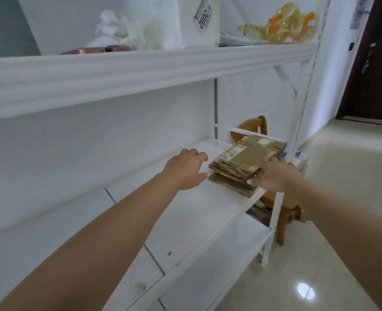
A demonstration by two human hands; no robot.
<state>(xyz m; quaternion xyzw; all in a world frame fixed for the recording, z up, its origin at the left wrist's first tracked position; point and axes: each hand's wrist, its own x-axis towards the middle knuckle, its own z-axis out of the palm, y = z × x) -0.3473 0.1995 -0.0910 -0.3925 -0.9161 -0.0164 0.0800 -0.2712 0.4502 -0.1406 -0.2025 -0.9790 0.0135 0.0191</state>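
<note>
The stack of flattened cardboard (246,160) is held at its near right edge by the right hand (275,173), the thumb being placed against the front side and the fingers on the top. Nothing is held by the left hand (185,170); its fingers are loosely bent, just beside the left corner of the stack. The stack is laid on the white shelf (196,209), a little right of the centre of the frame. A wooden chair (280,230) is seen beyond the shelf.

We see a white shelf rack (140,70) against a white wall (84,142), wooden chair (285,207) behind it, dark door (373,63) right, glossy pale floor (346,180) reflecting a lamp.
</note>
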